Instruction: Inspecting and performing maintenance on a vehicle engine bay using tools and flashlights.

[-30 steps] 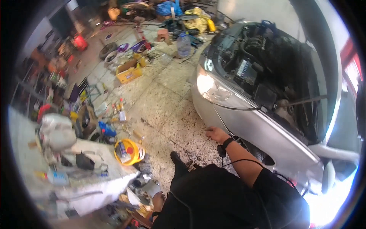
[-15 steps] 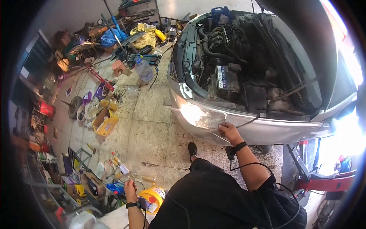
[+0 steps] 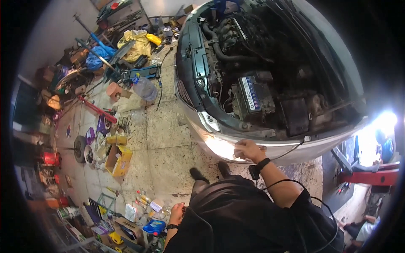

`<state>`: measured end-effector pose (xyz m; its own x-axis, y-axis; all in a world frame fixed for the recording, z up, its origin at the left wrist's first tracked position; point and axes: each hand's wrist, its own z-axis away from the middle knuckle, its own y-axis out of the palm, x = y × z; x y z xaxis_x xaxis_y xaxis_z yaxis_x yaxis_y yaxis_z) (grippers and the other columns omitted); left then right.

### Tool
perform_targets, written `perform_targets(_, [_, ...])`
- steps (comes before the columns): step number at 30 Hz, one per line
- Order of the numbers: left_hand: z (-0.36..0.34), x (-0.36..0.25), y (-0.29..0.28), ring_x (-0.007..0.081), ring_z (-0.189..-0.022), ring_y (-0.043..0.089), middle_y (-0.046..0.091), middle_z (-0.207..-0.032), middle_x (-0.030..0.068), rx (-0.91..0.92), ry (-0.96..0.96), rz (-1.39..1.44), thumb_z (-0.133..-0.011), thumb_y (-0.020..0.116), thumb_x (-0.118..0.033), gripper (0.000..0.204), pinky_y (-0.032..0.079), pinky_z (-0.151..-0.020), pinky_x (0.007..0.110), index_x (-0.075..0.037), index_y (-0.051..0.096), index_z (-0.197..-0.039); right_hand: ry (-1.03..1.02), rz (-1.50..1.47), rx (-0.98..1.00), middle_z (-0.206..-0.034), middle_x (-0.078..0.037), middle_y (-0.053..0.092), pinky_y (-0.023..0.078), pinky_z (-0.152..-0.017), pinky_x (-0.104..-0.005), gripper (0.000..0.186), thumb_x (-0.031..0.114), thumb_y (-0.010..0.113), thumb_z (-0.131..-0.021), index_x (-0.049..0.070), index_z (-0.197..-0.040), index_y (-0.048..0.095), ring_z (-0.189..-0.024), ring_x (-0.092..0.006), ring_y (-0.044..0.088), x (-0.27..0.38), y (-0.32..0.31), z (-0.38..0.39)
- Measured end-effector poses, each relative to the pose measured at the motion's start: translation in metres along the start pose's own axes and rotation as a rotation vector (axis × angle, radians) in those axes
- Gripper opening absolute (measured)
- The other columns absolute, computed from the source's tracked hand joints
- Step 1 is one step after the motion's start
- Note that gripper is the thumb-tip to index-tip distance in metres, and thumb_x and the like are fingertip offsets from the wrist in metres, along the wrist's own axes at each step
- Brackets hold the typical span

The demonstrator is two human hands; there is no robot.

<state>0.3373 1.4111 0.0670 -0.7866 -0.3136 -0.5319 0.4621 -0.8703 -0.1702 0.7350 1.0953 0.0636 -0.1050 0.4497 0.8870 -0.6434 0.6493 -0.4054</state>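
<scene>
My right hand (image 3: 249, 149) is at the lit headlight (image 3: 219, 145) of a silver car (image 3: 279, 152), its fingers curled against or just over the lamp; whether they hold anything is hidden. Above it, the open engine bay shows a battery (image 3: 252, 93), hoses and the engine (image 3: 232, 36). My left hand (image 3: 177, 213) hangs low beside my dark clothing with its fingers curled; anything in it is too small to make out. Watches or straps are on both wrists, and a black cable runs along my right arm.
Clutter covers the left floor: a yellow box (image 3: 118, 162), a wheel (image 3: 79, 148), a water bottle (image 3: 144, 90), a red jack (image 3: 97, 109), tools and containers. At right stands a red lift arm (image 3: 371, 177); another person (image 3: 365, 232) shows at lower right.
I have turned and stepped toward the car front, which fills more of the view. My right hand has risen from beside the fender to the headlight. Another person has come into view.
</scene>
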Motion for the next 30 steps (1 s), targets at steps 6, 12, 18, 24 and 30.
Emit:
perform_targets(6, [-0.094, -0.068, -0.083, 0.0106, -0.069, 0.057, 0.062, -0.082, 0.0001, 0.060, 0.013, -0.117, -0.097, 0.057, -0.027, 0.018, 0.045, -0.058, 0.025, -0.010, 0.060, -0.101, 0.145, -0.210, -0.182, -0.083, -0.008, 0.070, 0.052, -0.055, -0.0258, 0.025, 0.022, 0.065, -0.087, -0.001, -0.096, 0.069, -0.067, -0.0140, 0.066, -0.019, 0.023, 0.010])
perform_targets(12, [-0.123, -0.179, -0.141, 0.0099, -0.070, 0.057, 0.061, -0.082, -0.0002, -0.027, 0.214, -0.067, -0.096, 0.058, -0.026, 0.016, 0.046, -0.059, 0.026, -0.011, 0.059, -0.100, 0.251, -0.126, -0.380, -0.089, -0.010, 0.072, 0.054, -0.071, -0.0324, 0.020, 0.011, 0.074, -0.074, 0.003, -0.092, 0.071, -0.079, -0.0190, 0.068, -0.014, 0.039, 0.017])
perform_targets(18, [-0.137, -0.184, -0.179, 0.0090, -0.070, 0.056, 0.061, -0.082, -0.0005, 0.056, 0.190, -0.038, -0.095, 0.060, -0.026, 0.015, 0.046, -0.059, 0.024, -0.011, 0.059, -0.097, 0.407, -0.570, -0.560, -0.099, -0.012, 0.066, 0.052, -0.071, -0.0285, 0.035, 0.024, 0.066, -0.090, -0.002, -0.113, 0.063, -0.083, -0.0176, 0.064, 0.083, 0.035, -0.029])
perform_targets(24, [-0.152, -0.186, -0.197, 0.0094, -0.070, 0.057, 0.062, -0.083, -0.0015, 0.108, 0.063, -0.004, -0.095, 0.058, -0.026, 0.013, 0.046, -0.059, 0.024, -0.013, 0.060, -0.098, 0.205, -0.751, -0.624, -0.096, -0.002, 0.063, 0.042, -0.061, -0.0261, 0.042, 0.034, 0.062, -0.094, 0.000, -0.119, 0.059, -0.074, -0.0098, 0.052, 0.133, -0.014, -0.141])
perform_targets(30, [-0.158, -0.233, -0.212, 0.0108, -0.069, 0.056, 0.061, -0.082, 0.0024, 0.012, 0.043, 0.004, -0.095, 0.058, -0.024, 0.019, 0.045, -0.057, 0.024, -0.008, 0.058, -0.104, 0.440, -0.896, -0.596, -0.136, -0.015, 0.050, 0.037, -0.103, -0.0379, 0.065, 0.045, 0.063, -0.091, 0.000, -0.135, 0.048, -0.123, -0.0238, 0.046, 0.104, -0.071, -0.281])
